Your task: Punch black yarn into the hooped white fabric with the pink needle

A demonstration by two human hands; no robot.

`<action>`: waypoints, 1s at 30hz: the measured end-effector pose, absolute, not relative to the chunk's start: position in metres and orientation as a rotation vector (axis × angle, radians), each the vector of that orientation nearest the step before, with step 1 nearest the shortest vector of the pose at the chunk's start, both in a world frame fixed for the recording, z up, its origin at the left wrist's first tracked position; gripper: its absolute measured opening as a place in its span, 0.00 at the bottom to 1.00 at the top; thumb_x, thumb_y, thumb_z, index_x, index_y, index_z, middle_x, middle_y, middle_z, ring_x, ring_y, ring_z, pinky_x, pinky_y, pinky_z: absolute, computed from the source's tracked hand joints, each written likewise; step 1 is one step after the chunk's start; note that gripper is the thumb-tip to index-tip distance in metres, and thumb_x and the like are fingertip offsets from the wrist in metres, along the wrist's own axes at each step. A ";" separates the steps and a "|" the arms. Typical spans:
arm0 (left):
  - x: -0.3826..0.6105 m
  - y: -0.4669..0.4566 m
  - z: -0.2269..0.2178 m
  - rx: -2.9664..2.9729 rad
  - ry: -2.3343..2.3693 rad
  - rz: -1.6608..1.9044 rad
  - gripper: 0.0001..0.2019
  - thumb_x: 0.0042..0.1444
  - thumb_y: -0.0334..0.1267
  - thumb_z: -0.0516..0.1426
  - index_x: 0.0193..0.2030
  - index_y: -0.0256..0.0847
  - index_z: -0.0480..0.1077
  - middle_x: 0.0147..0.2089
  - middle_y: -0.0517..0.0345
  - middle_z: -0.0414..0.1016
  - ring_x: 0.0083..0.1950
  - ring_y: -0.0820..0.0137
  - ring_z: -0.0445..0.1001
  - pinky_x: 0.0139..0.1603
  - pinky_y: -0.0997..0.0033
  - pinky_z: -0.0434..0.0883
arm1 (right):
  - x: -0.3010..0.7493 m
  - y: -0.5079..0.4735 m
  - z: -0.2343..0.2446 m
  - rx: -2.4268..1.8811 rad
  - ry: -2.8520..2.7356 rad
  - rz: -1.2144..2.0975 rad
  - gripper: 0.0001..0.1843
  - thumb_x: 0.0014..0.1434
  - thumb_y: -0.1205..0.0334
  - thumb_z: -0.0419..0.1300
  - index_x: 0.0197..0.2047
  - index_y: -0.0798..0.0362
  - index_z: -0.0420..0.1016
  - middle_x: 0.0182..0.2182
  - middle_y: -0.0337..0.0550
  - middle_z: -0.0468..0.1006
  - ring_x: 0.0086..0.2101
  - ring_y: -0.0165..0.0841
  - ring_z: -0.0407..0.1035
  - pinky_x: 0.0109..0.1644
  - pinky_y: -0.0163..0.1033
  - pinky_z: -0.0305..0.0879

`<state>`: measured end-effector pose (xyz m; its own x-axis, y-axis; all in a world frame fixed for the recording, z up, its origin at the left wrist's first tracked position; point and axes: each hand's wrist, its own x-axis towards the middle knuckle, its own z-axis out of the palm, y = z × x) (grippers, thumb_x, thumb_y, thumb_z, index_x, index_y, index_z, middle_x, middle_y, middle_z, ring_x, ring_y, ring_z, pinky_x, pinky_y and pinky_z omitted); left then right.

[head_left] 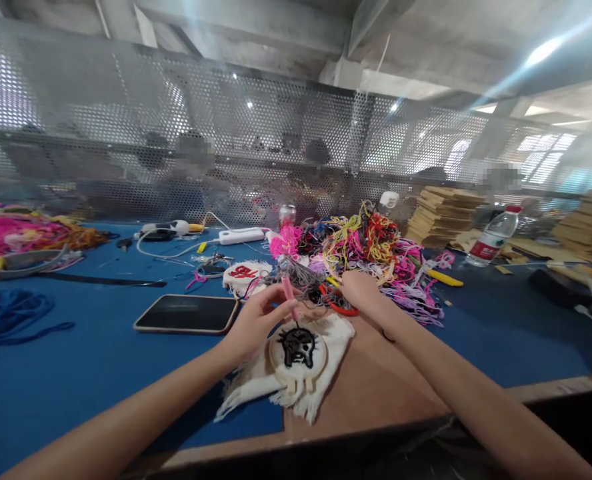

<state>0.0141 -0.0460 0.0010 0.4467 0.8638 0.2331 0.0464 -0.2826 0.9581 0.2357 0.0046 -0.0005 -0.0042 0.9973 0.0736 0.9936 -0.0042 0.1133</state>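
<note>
My left hand point(266, 317) is closed around a pink punch needle pen point(289, 291), held upright with its tip at the top of the stitched design. Below it lies a round embroidery hoop point(324, 363) with white fringed cloth point(343, 333) stretched in it. A black stitched figure point(296, 348) covers the middle of the cloth. My right hand point(359, 291) is closed at the front of a tangled yarn pile point(406, 297), its fingertips mostly hidden, so what it grips is unclear. Red-orange handles point(345, 311) lie just under it.
A phone point(189, 313) lies left of the hoop, near a white patch with red stitching point(243, 273). Behind are a white power strip point(241, 235) and a can point(287, 215). A water bottle point(493, 237) and cardboard stack point(443, 217) stand right; blue yarn point(11, 313) lies left.
</note>
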 end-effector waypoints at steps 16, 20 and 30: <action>0.012 -0.043 -0.003 1.709 0.811 1.027 0.13 0.54 0.44 0.53 0.42 0.38 0.65 0.31 0.57 0.71 0.33 0.69 0.71 0.31 0.72 0.66 | 0.257 -0.011 0.055 1.998 2.324 0.433 0.16 0.58 0.69 0.45 0.47 0.61 0.68 0.43 0.56 0.72 0.44 0.41 0.67 0.46 0.40 0.60; 0.012 -0.042 -0.005 1.726 0.806 1.040 0.13 0.54 0.44 0.53 0.41 0.37 0.65 0.32 0.56 0.70 0.33 0.69 0.70 0.29 0.72 0.66 | 0.273 -0.011 0.068 2.043 2.390 0.507 0.21 0.58 0.71 0.42 0.54 0.60 0.61 0.49 0.56 0.68 0.44 0.40 0.66 0.46 0.41 0.61; 0.012 -0.042 -0.004 1.729 0.786 1.048 0.11 0.54 0.43 0.52 0.39 0.37 0.65 0.30 0.56 0.71 0.32 0.70 0.70 0.30 0.72 0.66 | 0.304 -0.013 0.091 1.905 2.495 0.358 0.29 0.43 0.71 0.53 0.52 0.58 0.62 0.47 0.52 0.68 0.42 0.40 0.65 0.39 0.37 0.62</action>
